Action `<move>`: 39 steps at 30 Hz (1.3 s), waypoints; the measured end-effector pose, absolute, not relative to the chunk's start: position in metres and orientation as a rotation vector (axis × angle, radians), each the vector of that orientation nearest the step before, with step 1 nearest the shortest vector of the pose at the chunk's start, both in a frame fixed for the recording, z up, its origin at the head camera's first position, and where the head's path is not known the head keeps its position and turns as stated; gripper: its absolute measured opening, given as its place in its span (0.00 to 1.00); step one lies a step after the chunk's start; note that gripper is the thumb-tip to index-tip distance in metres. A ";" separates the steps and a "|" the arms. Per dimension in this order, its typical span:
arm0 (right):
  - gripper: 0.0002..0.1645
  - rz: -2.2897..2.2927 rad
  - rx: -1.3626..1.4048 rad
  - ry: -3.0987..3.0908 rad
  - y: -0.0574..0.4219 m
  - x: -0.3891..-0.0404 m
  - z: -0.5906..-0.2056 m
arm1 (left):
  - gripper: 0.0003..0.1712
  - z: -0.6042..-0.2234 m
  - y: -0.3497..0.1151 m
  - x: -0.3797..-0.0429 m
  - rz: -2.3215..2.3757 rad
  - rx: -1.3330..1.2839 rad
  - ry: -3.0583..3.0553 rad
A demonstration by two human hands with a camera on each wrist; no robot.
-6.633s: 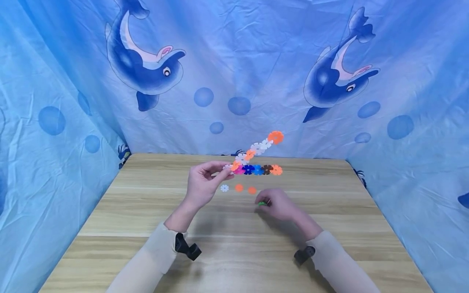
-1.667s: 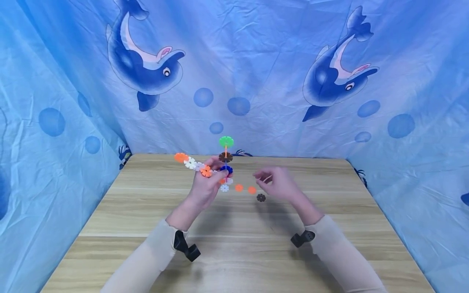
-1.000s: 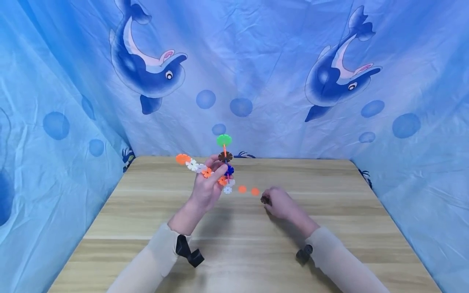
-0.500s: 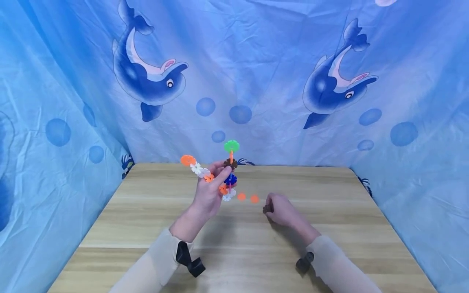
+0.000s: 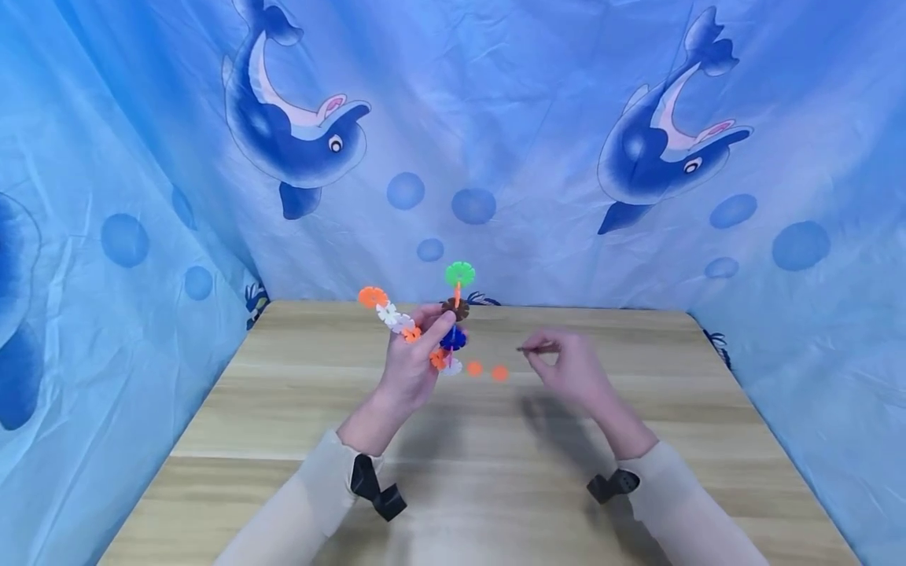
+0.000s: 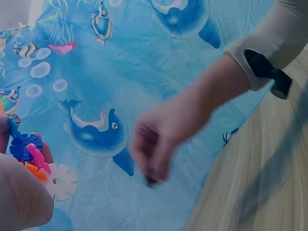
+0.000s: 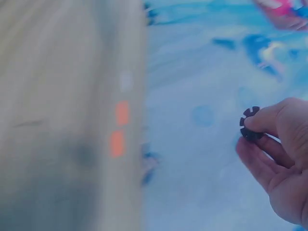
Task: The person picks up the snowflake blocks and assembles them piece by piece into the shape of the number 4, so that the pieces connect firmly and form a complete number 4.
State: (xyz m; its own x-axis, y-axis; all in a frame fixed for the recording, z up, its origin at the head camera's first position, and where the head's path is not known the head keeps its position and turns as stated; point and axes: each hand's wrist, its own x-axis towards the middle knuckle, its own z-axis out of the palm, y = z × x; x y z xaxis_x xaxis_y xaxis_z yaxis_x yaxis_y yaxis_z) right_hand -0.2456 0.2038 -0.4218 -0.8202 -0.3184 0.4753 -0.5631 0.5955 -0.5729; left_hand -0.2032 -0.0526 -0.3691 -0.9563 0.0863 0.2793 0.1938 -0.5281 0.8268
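Note:
My left hand (image 5: 410,362) grips a build of interlocking notched plastic discs above the table. One branch climbs through a dark blue disc (image 5: 454,339) and a brown disc to a green disc (image 5: 461,273) at the top. The other branch slants up left through orange and white pieces to an orange disc (image 5: 372,296). In the left wrist view a pink disc (image 6: 38,158) and a white disc (image 6: 64,182) show beside the palm. Raised off the table to the right, my right hand (image 5: 576,369) pinches a loose dark brown disc (image 7: 250,123) between thumb and fingertips.
Two loose orange discs, one nearer the left hand (image 5: 475,368) and one farther right (image 5: 500,373), lie on the wooden table (image 5: 488,503). A blurred white disc (image 7: 126,81) lies in line with them. Blue dolphin-print cloth (image 5: 481,141) hangs behind and at both sides.
My right hand has set a green disc onto the build, then picked the brown disc off the table and lifted it. My left hand has turned the build and shifted its grip.

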 end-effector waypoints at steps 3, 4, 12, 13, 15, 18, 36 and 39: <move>0.08 1.035 0.795 -2.323 0.198 -0.240 -0.396 | 0.12 -0.368 -0.052 -0.203 -2.643 -0.466 -1.511; 0.09 1.024 0.822 -2.267 0.196 -0.238 -0.389 | 0.15 -0.368 -0.052 -0.203 -2.635 -0.460 -1.528; 0.12 1.045 0.950 -1.945 0.175 -0.220 -0.354 | 0.18 -0.367 -0.050 -0.201 -2.620 -0.386 -1.585; 0.12 1.049 0.958 -1.919 0.172 -0.219 -0.351 | 0.18 -0.366 -0.049 -0.201 -2.623 -0.378 -1.579; 0.11 1.054 0.968 -1.884 0.168 -0.217 -0.348 | 0.18 -0.366 -0.048 -0.201 -2.634 -0.359 -1.563; 0.11 1.064 0.978 -1.851 0.165 -0.215 -0.346 | 0.17 -0.366 -0.045 -0.200 -2.632 -0.366 -1.560; 0.16 1.007 1.028 -1.734 0.164 -0.211 -0.350 | 0.19 -0.372 -0.031 -0.197 -2.616 -0.428 -1.574; 0.16 0.961 1.016 -1.728 0.163 -0.212 -0.352 | 0.19 -0.373 -0.030 -0.197 -2.601 -0.427 -1.580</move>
State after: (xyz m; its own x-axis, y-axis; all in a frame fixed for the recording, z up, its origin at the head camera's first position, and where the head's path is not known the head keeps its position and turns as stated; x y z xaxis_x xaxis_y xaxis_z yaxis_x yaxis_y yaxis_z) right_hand -0.2117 0.1632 -0.3521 -0.2713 -0.2270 0.9353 -0.9145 0.3639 -0.1770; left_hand -0.1970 -0.0305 -0.3729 -0.9591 0.0849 0.2701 0.2006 -0.4694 0.8599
